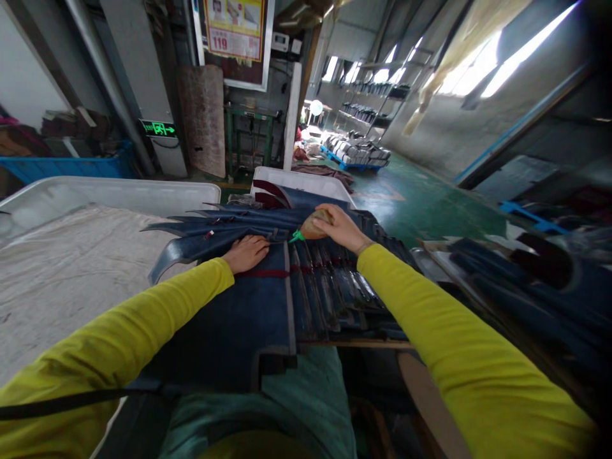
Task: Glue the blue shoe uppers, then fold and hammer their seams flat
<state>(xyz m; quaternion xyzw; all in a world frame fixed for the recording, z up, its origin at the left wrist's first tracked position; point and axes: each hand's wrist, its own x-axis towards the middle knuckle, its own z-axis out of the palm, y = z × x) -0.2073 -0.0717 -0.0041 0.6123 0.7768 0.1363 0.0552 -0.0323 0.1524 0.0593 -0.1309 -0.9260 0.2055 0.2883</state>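
My right hand [338, 228] is wrapped round a brownish squeeze bottle [313, 227]. The bottle's green nozzle [297, 236] points down and left, close to the grey edge of a dark blue leather-like piece [253, 306]; I cannot tell if it touches. On the upper part of that piece my left hand [247, 253] lies flat, fingers stretched out. A dark red strip [265, 273] crosses the piece below this hand. To the right, several overlapping blue pieces [329, 290] show shiny, wet-looking edges.
A white tub lined with pale cloth [43, 280] stands at the left, and another white tub [306, 182] is behind the stack. More dark blue pieces [507, 287] lie at the right. A blue crate [71, 167] is at the far left; green floor [430, 197] stretches beyond.
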